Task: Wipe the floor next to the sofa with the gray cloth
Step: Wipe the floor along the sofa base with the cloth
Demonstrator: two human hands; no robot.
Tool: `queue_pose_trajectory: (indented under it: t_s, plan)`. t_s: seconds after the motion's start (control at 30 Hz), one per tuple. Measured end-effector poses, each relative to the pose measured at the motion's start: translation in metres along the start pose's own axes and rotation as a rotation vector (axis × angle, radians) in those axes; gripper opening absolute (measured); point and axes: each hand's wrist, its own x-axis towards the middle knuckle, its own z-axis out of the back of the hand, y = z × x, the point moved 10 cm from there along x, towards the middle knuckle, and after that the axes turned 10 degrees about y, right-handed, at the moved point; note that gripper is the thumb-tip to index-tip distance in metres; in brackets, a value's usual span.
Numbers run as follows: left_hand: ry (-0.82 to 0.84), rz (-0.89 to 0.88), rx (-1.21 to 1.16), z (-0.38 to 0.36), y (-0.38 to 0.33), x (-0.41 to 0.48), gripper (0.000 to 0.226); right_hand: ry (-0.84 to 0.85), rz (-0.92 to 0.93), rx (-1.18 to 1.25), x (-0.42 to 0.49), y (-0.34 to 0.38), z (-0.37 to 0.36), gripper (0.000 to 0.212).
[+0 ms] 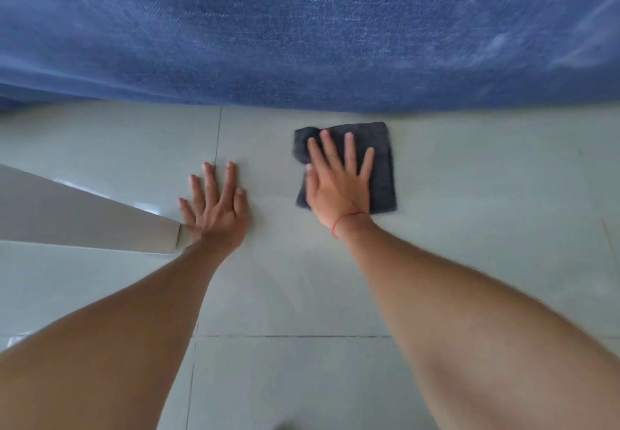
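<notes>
A folded dark gray cloth (382, 168) lies flat on the pale tiled floor (486, 194), just in front of the blue sofa (302, 27). My right hand (337, 184) presses flat on the cloth with its fingers spread, covering the cloth's left half; a red string circles the wrist. My left hand (216, 206) rests palm down on the bare tile to the left of the cloth, fingers apart, holding nothing.
The sofa's blue fabric fills the whole top of the view, its lower edge meeting the floor. A beige flat panel (77, 218) juts in from the left, its corner touching my left hand. Tile joints run across the floor near me.
</notes>
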Motion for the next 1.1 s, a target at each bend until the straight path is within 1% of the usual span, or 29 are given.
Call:
queue_pose_trajectory:
  t_s: [0.07,0.13,0.23,0.3,0.4,0.47,0.53,0.6,0.67,0.73,0.8,0.87,0.93,1.0,1.03,1.07,1.1]
  plan:
    - [0.012,-0.004,-0.002,0.0,-0.003,0.0,0.053,0.023,0.096,-0.032,-0.009,0.035,-0.015,0.051]
    - [0.063,0.003,0.004,0.0,-0.004,-0.001,0.053,0.037,0.152,-0.049,-0.019,0.046,-0.022,0.05]
    - [0.137,0.017,0.006,0.002,-0.004,-0.004,0.054,0.046,0.223,-0.061,-0.034,0.04,-0.02,0.047]
    - [0.129,0.022,-0.003,0.005,-0.008,-0.008,0.054,0.047,0.211,-0.049,-0.04,0.024,-0.016,0.047]
    - [0.055,-0.021,-0.023,0.009,-0.016,-0.017,0.053,0.027,0.077,-0.024,-0.047,-0.023,-0.006,0.047]
    - [0.018,-0.069,0.002,0.01,-0.014,-0.023,0.053,-0.014,-0.074,0.005,-0.059,-0.072,0.004,0.047]
    - [-0.019,-0.081,0.01,0.013,-0.002,-0.027,0.054,-0.05,-0.252,0.039,-0.078,-0.13,0.013,0.047]
    - [-0.006,-0.107,0.044,0.011,0.008,-0.028,0.054,-0.051,-0.386,0.071,-0.097,-0.172,0.017,0.048]
    - [0.057,-0.128,0.081,0.001,0.01,-0.028,0.055,-0.032,-0.434,0.085,-0.102,-0.182,0.016,0.049]
    - [0.08,-0.118,0.078,-0.005,0.01,-0.026,0.055,-0.043,-0.44,0.09,-0.097,-0.17,0.014,0.05]
    - [0.058,-0.13,0.077,-0.005,0.009,-0.026,0.056,-0.047,-0.371,0.058,-0.085,-0.142,0.012,0.05]
    - [0.049,-0.142,0.081,-0.004,0.01,-0.026,0.056,-0.023,-0.218,-0.003,-0.071,-0.097,0.005,0.05]
    - [0.058,-0.14,0.062,-0.005,0.011,-0.026,0.057,0.012,0.009,-0.067,-0.061,-0.035,-0.005,0.049]
    - [0.058,-0.137,0.041,-0.004,0.01,-0.025,0.058,0.068,0.284,-0.148,-0.06,0.037,-0.021,0.049]
    - [0.057,-0.137,0.039,-0.005,0.01,-0.024,0.057,0.089,0.384,-0.186,-0.062,0.063,-0.029,0.049]
    - [0.059,-0.137,0.04,-0.005,0.011,-0.024,0.057,0.098,0.432,-0.206,-0.063,0.079,-0.035,0.049]
    - [0.063,-0.138,0.043,-0.006,0.012,-0.023,0.057,0.095,0.436,-0.207,-0.06,0.085,-0.037,0.049]
